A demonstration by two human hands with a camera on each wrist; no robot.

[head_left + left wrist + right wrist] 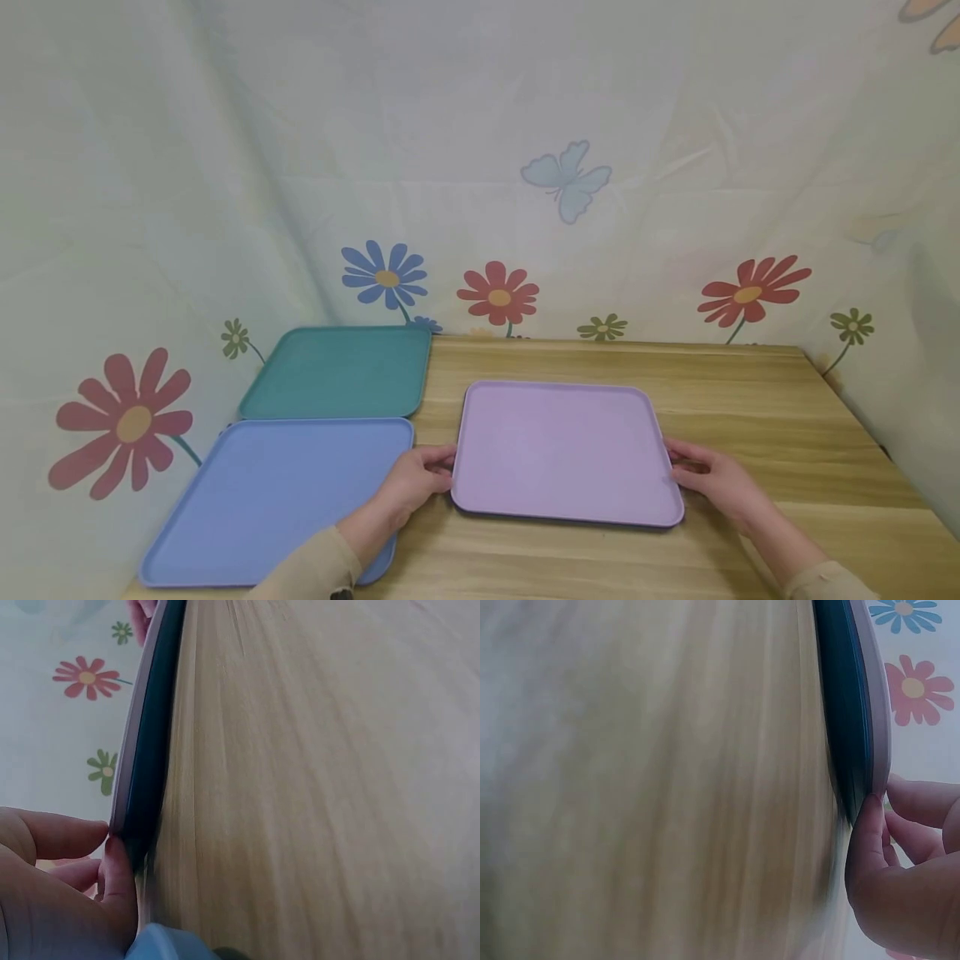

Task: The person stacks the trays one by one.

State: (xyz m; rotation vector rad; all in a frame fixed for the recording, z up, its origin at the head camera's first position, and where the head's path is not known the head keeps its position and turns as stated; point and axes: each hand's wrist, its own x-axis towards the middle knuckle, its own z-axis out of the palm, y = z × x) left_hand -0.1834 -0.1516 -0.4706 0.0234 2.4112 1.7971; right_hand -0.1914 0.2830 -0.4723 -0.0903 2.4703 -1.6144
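A lilac rectangular tray (562,454) lies level in front of me in the head view, over the wooden table. Beneath its pale rim (880,720) runs a dark teal layer (845,697), seen edge-on in both wrist views and as a thin dark line along the near side in the head view. My left hand (422,477) pinches the tray's left edge between thumb and fingers, low down towards the near corner. On the opposite side my right hand (708,482) grips the right edge the same way, its fingertips (901,796) at the rim.
To the left, a blue tray (292,483) lies under my left forearm, with a green tray (345,371) right behind it. The wooden table (765,400) meets a pale cloth backdrop (465,142) printed with flowers and a butterfly.
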